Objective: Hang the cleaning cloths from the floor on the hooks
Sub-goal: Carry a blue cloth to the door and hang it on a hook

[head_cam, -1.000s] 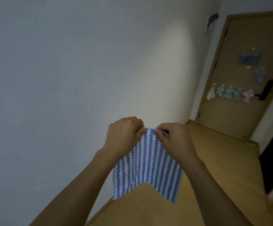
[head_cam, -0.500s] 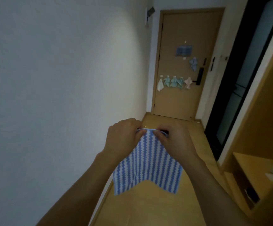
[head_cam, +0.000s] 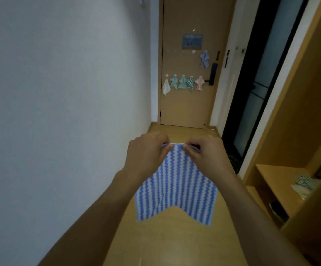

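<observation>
Left hand [head_cam: 146,152] and right hand [head_cam: 206,154] pinch the top edge of the blue-striped cloth [head_cam: 175,187], fingers clamped on it; it hangs above the wooden floor [head_cam: 155,237]. Far: door [head_cam: 186,104] with six hung cloths [head_cam: 182,82].

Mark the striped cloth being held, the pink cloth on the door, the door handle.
blue striped cloth [head_cam: 175,187]: head view, middle of hanging fabric.
pink cloth [head_cam: 199,83]: head view, centre of its body.
door handle [head_cam: 212,73]: head view, black vertical plate.
</observation>
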Demonstrator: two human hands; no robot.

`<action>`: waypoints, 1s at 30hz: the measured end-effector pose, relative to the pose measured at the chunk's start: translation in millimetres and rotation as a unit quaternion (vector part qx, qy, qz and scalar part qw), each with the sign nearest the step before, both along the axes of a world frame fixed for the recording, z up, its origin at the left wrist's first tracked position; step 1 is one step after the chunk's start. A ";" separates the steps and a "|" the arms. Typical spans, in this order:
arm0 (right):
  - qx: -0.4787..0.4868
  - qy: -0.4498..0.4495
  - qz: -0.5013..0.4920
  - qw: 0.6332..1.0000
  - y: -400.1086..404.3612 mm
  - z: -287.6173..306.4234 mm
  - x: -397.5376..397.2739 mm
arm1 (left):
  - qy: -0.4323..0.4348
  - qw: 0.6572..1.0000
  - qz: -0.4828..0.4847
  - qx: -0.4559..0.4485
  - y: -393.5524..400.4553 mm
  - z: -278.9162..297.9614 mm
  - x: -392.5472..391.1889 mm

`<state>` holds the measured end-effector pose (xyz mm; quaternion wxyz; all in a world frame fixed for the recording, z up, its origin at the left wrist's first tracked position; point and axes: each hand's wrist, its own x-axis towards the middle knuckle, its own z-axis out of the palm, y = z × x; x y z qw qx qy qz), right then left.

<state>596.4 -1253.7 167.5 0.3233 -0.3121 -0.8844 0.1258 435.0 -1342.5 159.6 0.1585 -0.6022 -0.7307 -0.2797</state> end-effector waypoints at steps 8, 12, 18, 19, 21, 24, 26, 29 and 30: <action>-0.004 0.014 -0.002 1.000 117.5 7.8 -19.2 | 0.016 1.000 0.002 0.000 117.6 12.6 -19.3; -0.004 0.024 0.000 1.000 181.0 11.0 -28.5 | 0.018 1.000 0.006 0.000 178.2 15.1 -25.1; -0.009 0.025 -0.008 1.000 253.7 2.7 -43.7 | 0.016 1.000 -0.001 -0.013 250.7 8.9 -42.0; -0.010 0.023 -0.012 1.000 263.8 1.2 -46.6 | 0.017 1.000 -0.004 -0.011 261.9 7.5 -45.0; -0.013 0.023 -0.018 0.999 283.5 -1.3 -53.8 | 0.015 1.000 -0.012 -0.007 283.9 4.5 -52.7; -0.015 0.024 -0.030 0.999 311.0 -5.7 -68.0 | 0.005 1.000 -0.024 -0.008 315.9 -1.2 -68.6; -0.015 0.018 -0.042 0.999 328.4 -9.0 -79.7 | 0.005 0.999 -0.032 -0.008 337.7 -5.8 -82.0; -0.017 0.015 -0.060 0.998 355.0 -12.3 -102.1 | 0.010 0.999 -0.049 -0.005 369.7 -12.3 -106.2; -0.016 0.015 -0.065 0.998 364.3 -12.8 -110.9 | 0.013 0.998 -0.056 -0.002 380.1 -13.1 -115.7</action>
